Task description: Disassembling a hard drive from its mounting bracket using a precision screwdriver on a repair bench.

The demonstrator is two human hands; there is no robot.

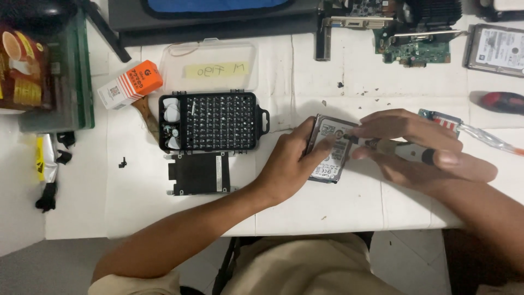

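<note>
A small silver hard drive [331, 154] with a white label lies on the white table [349, 207] in front of me. My left hand [295, 161] grips its left edge, thumb resting on the top face. My right hand [420, 147] is closed around a slim screwdriver [394, 148] with a pale handle and a black collar. Its dark tip touches the upper right part of the drive's top.
A black tray of screwdriver bits [214, 121] with its clear lid [210, 66] open lies to the left, above a black metal bracket [199, 173]. An orange-and-white box [130, 84], circuit boards [412, 49], another drive [496, 49] and a red-handled tool [499, 101] sit around.
</note>
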